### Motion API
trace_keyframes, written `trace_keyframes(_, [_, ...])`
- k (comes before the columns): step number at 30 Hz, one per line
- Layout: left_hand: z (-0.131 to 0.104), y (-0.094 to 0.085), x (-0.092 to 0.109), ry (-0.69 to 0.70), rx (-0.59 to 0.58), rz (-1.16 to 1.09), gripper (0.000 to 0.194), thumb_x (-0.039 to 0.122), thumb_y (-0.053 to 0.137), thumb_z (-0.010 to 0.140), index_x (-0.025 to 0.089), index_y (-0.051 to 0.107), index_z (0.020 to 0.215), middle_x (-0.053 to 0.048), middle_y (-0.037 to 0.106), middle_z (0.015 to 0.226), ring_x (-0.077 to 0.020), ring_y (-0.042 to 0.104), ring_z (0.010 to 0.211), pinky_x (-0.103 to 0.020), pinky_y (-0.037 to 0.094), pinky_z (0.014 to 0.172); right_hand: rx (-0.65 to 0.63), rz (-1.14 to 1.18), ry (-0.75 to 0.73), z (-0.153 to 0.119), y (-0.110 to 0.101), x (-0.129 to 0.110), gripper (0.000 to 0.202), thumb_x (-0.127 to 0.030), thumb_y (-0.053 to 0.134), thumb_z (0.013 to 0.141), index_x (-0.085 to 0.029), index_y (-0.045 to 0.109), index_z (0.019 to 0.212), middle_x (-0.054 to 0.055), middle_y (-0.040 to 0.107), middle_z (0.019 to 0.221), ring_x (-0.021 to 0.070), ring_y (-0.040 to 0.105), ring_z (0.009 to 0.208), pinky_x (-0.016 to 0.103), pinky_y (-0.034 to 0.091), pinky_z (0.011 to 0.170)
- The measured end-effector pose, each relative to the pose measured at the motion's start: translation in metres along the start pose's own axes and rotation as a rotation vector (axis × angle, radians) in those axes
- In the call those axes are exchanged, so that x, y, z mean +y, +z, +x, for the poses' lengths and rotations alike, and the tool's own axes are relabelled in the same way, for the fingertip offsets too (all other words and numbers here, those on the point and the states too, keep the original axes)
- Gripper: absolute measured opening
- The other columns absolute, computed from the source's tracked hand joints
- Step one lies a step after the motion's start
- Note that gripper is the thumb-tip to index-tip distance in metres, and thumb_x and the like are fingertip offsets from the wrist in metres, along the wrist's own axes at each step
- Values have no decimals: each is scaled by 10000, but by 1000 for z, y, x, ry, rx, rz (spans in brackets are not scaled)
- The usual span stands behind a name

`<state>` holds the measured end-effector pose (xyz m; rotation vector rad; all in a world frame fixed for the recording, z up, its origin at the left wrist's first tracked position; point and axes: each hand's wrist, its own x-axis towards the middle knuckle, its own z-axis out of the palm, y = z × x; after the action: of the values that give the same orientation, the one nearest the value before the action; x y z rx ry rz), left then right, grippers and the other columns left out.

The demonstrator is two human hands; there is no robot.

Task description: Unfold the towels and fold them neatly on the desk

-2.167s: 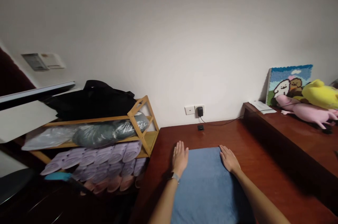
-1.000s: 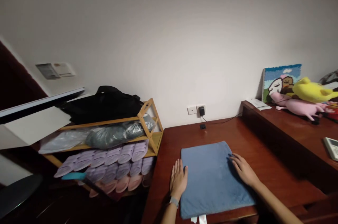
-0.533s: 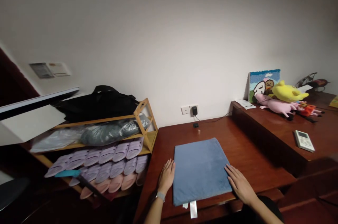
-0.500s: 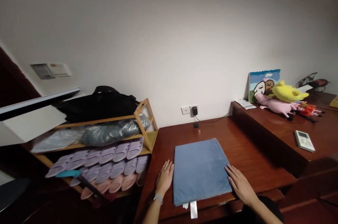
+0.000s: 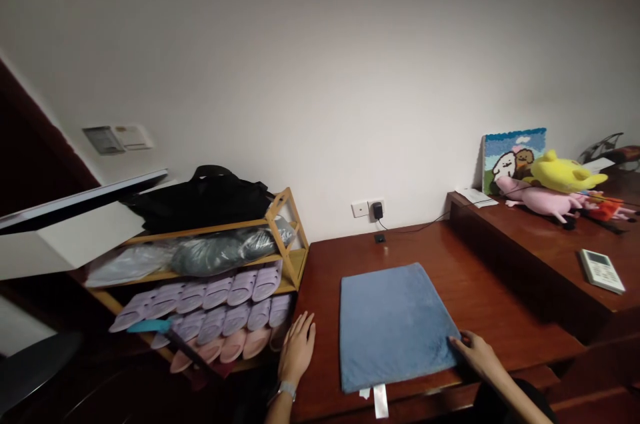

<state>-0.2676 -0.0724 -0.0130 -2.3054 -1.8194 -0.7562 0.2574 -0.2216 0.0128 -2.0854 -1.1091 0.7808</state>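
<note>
A blue cloth is spread on the table at lower centre, its lower-right corner pinched by the right hand, while the left hand, fingers extended and released, is held apart, farther left.

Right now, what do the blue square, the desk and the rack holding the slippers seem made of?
Blue square: probably plush fabric, matte, judging by its mottled nap and the white labels at its near edge.
Desk: wood or veneer, reddish-brown and lightly glossy, with soft highlights.
Rack: likely pale wood or bamboo, satin, from its tan frame; grain unclear.
</note>
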Motion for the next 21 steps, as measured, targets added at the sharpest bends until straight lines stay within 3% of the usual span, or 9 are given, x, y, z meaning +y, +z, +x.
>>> trace_keyframes(3, [-1, -1, -1, -12, -4, 2, 494, 393, 370, 1041, 209, 696, 1363, -77, 682, 1469, -249, 612, 1385, -448, 479, 1191, -123, 43, 47, -2, 6, 0, 416, -644, 632, 764, -254, 621, 622, 102, 759, 702, 299, 779, 776, 314, 563, 663])
trace_keyframes(6, [-1, -1, -1, -16, -4, -3, 495, 388, 367, 1041, 204, 695, 1363, -76, 677, 1475, -248, 606, 1392, -451, 471, 1197, -239, 168, 110, -7, 14, 2, 527, -725, 626, 740, -274, 461, 523, 39, 600, 489, 196, 616, 445, 281, 432, 459])
trace_keyframes(8, [-1, -1, 0, -22, -2, -9, 487, 382, 370, 1039, 214, 699, 1357, -69, 677, 1477, -245, 608, 1389, -454, 467, 1200, -275, 290, 136, -11, 17, 3, 539, -744, 665, 680, -270, 446, 543, 22, 583, 485, 159, 555, 391, 260, 372, 411])
trace_keyframes(11, [-1, -2, 2, -32, -13, -14, 479, 379, 376, 1036, 232, 701, 1356, -57, 676, 1480, -236, 603, 1395, -440, 457, 1209, -321, 436, 142, -15, 16, 3, 534, -757, 698, 601, -262, 496, 601, 47, 634, 549, 182, 605, 439, 247, 354, 391])
trace_keyframes(16, [-1, -4, 4, -49, -32, -20, 484, 376, 385, 1026, 220, 703, 1357, -69, 670, 1487, -244, 593, 1407, -430, 454, 1213, -202, 427, 127, -5, -8, 4, 523, -770, 632, 615, -259, 524, 586, 43, 558, 471, 168, 519, 389, 254, 321, 376])
trace_keyframes(21, [0, -4, 3, -41, -35, -21, 501, 379, 366, 1032, 204, 695, 1367, -80, 661, 1495, -252, 585, 1415, -457, 447, 1221, -20, 308, 172, 17, -65, 35, 530, -768, 579, 642, -263, 518, 492, 59, 531, 442, 174, 488, 387, 303, 379, 398])
